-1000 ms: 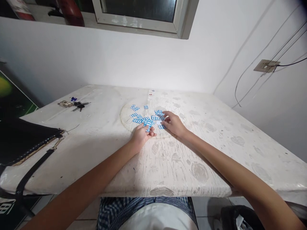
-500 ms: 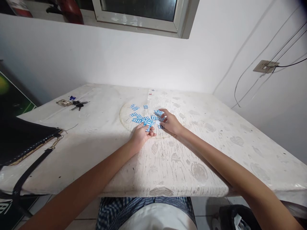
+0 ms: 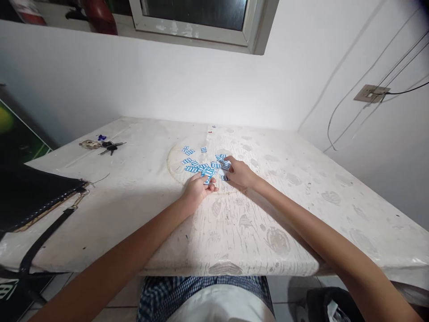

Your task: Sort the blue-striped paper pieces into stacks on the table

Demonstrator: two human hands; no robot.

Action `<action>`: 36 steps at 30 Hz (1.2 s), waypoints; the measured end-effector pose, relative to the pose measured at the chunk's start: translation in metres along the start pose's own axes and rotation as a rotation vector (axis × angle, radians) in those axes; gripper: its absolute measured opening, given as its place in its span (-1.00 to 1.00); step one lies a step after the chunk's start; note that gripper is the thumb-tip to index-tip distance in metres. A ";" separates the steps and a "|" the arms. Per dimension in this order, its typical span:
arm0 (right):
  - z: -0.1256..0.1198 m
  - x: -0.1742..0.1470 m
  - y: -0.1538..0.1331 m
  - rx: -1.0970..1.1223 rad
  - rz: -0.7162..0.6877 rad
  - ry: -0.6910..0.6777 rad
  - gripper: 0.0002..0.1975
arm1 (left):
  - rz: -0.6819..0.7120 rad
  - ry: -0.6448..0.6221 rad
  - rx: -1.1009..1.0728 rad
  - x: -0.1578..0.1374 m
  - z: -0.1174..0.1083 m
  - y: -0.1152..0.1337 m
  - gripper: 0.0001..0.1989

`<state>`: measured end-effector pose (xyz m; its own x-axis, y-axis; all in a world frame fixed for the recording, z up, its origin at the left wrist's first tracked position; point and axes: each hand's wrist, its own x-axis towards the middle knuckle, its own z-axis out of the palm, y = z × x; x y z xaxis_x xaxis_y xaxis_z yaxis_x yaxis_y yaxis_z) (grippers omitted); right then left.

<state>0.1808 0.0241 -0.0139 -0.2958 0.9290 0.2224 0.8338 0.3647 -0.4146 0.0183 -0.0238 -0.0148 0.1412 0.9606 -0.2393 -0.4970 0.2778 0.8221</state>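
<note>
One white garment (image 3: pixel 221 304) and blue checked cloth (image 3: pixel 177 288) nearest, below both hands. Black-lined bin (image 3: pixel 320 298) well below and to the right of the right hand, with pale scraps (image 3: pixel 335 311) inside. Next, table (image 3: pixel 134 214) under both hands, with a pale, creased covering bearing grey leaf-like and rounded motifs. Black strap (image 3: pixel 43 243) and black bag (image 3: pixel 36 197) well to the left of the left hand, joined by a metal clasp (image 3: pixel 79 201).

Left hand (image 3: pixel 197 188) low over the table, fingers curled, thumb closed over a small bunch of blue-and-white cards (image 3: pixel 208 172). Right hand (image 3: pixel 239 173) just to the right, apart from the left; thumb and forefinger bent about the nearest loose cards, any grip impossible to tell. Other cards overlapping between the hands and just beyond the left, one beside the right thumb, a few set apart farther out.

Beyond and left of the left hand: dark keys (image 3: pixel 113 146), tan ornament (image 3: pixel 90 144) and small blue object (image 3: pixel 102 137), close together. Straight beyond the gap between the hands: small red fragment (image 3: pixel 210 132). Farther still: white wall (image 3: pixel 201 89); socket plate (image 3: pixel 365 93) with black cord (image 3: pixel 407 91), far beyond and right of the right hand; window frame (image 3: pixel 191 30) above and beyond both hands.
</note>
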 end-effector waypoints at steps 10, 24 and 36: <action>-0.003 0.002 0.010 0.602 -0.081 0.158 -0.50 | -0.015 -0.010 0.008 0.000 -0.001 0.001 -0.82; 0.001 -0.037 -0.027 0.230 -0.569 0.304 -0.81 | -0.212 -0.301 0.070 -0.007 0.000 0.001 -0.74; -0.011 -0.032 -0.020 0.549 -0.250 -0.042 -0.68 | 0.677 -0.222 1.187 -0.009 -0.014 -0.005 -0.83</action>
<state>0.1786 -0.0136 -0.0029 -0.4790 0.8089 0.3411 0.3780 0.5407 -0.7515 0.0075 -0.0343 -0.0241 0.3548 0.8572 0.3732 0.4804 -0.5096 0.7138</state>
